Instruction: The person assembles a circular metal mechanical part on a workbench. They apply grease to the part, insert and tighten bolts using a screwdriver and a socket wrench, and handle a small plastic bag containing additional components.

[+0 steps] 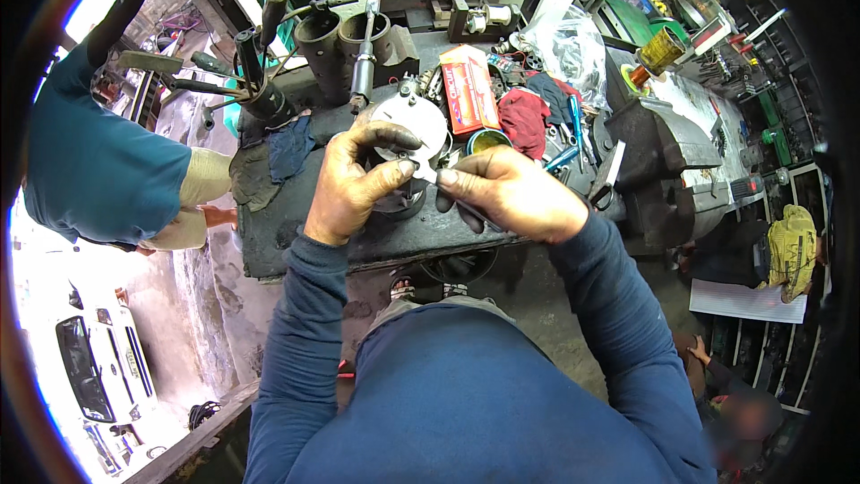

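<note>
Head view: both hands meet above the bench [278, 255], near its front edge. Between their fingertips sits a small pale piece [429, 175], its exact shape too small to tell. The right hand [520, 190] pinches it with thumb and forefinger, the other fingers curled below. The left hand [351, 177] has its thumb tip just beside the piece and its forefinger arched above, a gap between them; whether a hidden finger presses against that thumb, I cannot tell. Behind the hands is a white disc [428, 124]. To its right are a red-and-white box [470, 94], a can [488, 141] and a red cloth [524, 121]. A vise [658, 157] stands farther right; a blue rag [291, 145] lies left.
</note>
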Available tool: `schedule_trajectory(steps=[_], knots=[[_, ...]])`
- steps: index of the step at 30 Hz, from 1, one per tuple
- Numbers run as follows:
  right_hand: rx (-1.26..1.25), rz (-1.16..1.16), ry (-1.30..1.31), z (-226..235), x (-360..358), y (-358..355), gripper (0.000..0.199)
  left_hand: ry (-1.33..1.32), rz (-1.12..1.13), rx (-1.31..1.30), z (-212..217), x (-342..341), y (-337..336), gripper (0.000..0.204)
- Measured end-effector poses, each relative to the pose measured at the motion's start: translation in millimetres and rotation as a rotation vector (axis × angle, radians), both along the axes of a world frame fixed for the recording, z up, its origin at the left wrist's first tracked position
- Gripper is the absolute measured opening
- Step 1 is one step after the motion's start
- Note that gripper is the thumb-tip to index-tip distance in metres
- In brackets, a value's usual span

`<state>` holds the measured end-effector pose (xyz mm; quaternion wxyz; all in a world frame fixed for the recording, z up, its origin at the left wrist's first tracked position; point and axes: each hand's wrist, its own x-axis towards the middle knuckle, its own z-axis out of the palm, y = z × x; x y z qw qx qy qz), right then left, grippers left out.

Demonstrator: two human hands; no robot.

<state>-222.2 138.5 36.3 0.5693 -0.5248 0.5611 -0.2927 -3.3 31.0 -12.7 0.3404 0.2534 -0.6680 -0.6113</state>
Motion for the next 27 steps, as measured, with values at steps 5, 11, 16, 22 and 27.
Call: schedule_trajectory(steps=[5,11,16,22,27], knots=[[0.006,-0.150,-0.249,-21.4,68.9,2.6,0.034,0.047,0.015,0.044,-2.5,-0.6,-1.7,0.040],[-0.163,0.002,-0.126,-25.4,43.3,13.1,0.031,0.075,-0.041,0.046,-5.9,0.4,-4.2,0.043],[-0.057,-0.003,-0.010,-9.4,10.9,5.9,0.041,0.057,0.006,-0.023,-5.2,-0.1,-2.1,0.035],[-0.161,-0.170,-0.307,-31.1,71.8,4.1,0.038,0.083,-0.004,-0.013,-2.4,-0.5,-2.6,0.037],[-0.169,-0.109,-0.107,-19.4,17.9,12.4,0.040,0.037,0.014,-0.038,-6.0,-0.1,-1.3,0.040]])
